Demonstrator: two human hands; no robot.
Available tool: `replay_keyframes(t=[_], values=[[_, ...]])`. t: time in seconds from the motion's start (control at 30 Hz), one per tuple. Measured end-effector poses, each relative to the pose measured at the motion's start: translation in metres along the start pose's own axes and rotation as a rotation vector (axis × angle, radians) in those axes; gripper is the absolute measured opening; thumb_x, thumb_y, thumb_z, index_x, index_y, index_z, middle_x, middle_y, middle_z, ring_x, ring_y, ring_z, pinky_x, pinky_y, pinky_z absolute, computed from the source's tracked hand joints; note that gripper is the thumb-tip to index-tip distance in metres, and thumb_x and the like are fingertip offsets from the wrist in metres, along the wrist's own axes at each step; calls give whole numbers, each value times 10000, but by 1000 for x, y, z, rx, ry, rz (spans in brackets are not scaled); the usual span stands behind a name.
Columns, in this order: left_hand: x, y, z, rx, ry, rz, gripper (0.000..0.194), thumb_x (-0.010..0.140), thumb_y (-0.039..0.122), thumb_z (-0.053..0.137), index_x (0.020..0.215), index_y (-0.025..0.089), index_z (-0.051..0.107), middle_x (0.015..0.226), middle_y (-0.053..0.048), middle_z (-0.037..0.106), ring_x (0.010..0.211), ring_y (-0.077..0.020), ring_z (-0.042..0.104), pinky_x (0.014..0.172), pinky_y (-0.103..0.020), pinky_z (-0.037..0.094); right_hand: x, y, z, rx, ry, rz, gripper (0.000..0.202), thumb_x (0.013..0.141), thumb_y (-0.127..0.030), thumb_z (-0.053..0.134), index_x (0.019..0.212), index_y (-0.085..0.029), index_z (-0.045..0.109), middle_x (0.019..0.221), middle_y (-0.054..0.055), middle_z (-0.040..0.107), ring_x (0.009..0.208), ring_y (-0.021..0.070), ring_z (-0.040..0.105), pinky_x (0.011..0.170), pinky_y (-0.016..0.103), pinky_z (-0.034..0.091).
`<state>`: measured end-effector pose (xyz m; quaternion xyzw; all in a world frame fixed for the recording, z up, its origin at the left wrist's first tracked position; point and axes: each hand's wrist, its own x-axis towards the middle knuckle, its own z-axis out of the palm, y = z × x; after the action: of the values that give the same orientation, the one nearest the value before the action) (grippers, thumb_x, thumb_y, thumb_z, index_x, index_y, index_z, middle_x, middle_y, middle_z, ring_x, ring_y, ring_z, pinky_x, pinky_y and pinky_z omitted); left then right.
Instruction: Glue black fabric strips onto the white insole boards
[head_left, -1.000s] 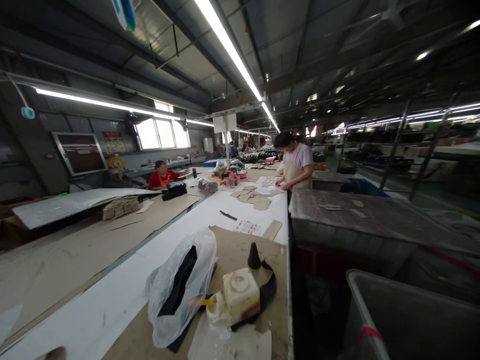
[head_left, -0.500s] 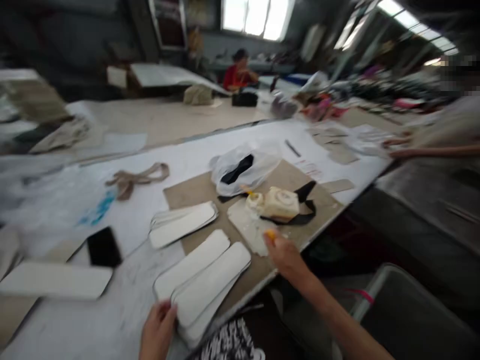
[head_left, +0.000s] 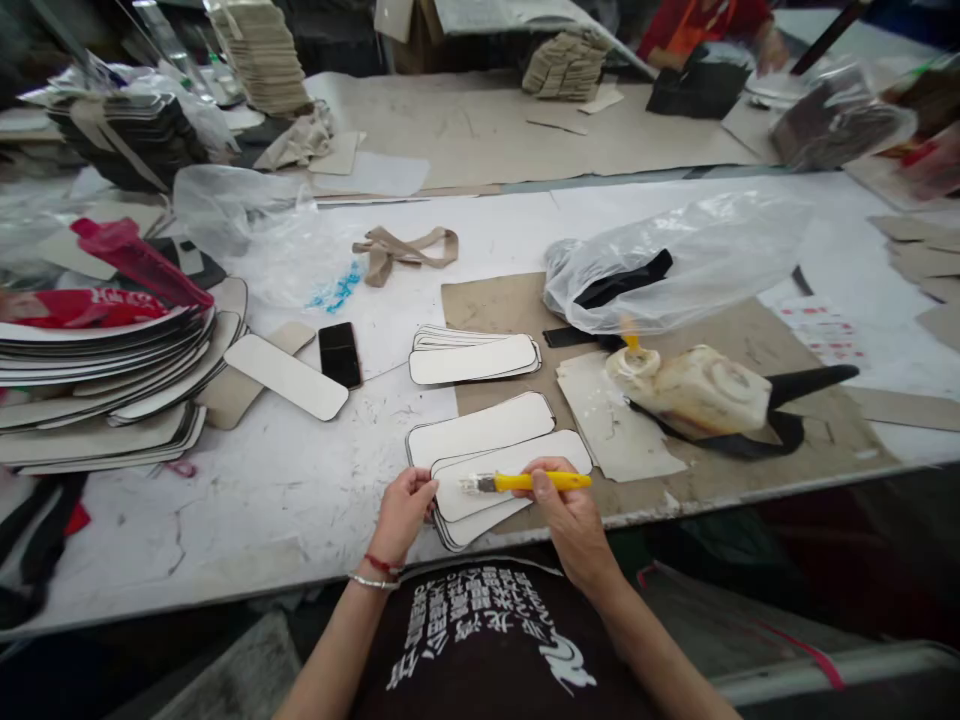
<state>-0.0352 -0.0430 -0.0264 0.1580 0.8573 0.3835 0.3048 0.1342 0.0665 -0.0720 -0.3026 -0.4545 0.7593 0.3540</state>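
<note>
1. The top white panel (head_left: 510, 457) is lying on a loosely fanned pile, so it could be at risk of slipping; a sideways push from the yellow-handled brush (head_left: 544, 482) would probably cause it, should the left hand (head_left: 405, 510) be steadying the edge too lightly.
2. The pale bristles are pointing towards the left fingertips (whether they are carrying anything wet, I cannot tell), and a stroke running long could smear the fingers.
3. A neighbouring panel pile (head_left: 480, 428) is lying just behind, partly overlapped by the nearer one; a careless sweep might be marking or dragging its front edge.
4. The nearer pile is lying close to the front edge of the worktable (head_left: 285, 545), so panels pushed towards the body could be tipping off.
5. The right hand (head_left: 566, 515) is gripping the brush by its yellow handle, thumb and fingers closing round it above the panel's right part; the bristles are reaching over its left part, though whether they are touching the surface is unclear.
6. The left hand is curling its fingers at the pile's left end; whether it is pinching one panel, several or merely pressing, I cannot tell.
</note>
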Motion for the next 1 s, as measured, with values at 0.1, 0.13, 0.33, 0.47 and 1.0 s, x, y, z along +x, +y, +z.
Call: replay_keyframes(t=[0.1,0.13,0.33,0.47,1.0], values=[[1,-3,-2,3,1,6,485,516,522,581,777,118,517,598,-21,510,533,-141,449,455,-217,343,0,15,12,32,-34,79,366,814,-484,536,888,-129,486,822,42,502,698,143,579,680,285,484],[2,-4,-2,7,1,9,475,518,518,578,770,121,515,588,-19,506,532,-142,449,458,-217,342,0,20,13,7,-40,70,355,817,-475,533,875,-128,493,809,43,505,694,144,572,677,290,480],[7,-14,-2,36,-2,34,451,540,523,567,760,134,511,570,-14,495,530,-150,453,455,-223,337,-4,25,-3,-428,106,-305,158,875,-291,485,862,-147,550,848,57,530,817,146,511,758,284,422],[7,-13,-2,46,-18,53,435,563,524,570,758,139,509,579,-14,497,537,-155,456,465,-230,347,-14,14,0,-460,99,-380,94,880,-219,476,869,-158,546,838,43,526,830,126,500,752,251,414],[1,-9,1,72,-8,94,561,533,630,636,782,142,515,575,-28,507,550,-181,461,490,-263,357,-8,6,-55,-789,339,-610,130,850,-104,501,961,-169,520,926,66,512,907,143,509,824,303,449]])
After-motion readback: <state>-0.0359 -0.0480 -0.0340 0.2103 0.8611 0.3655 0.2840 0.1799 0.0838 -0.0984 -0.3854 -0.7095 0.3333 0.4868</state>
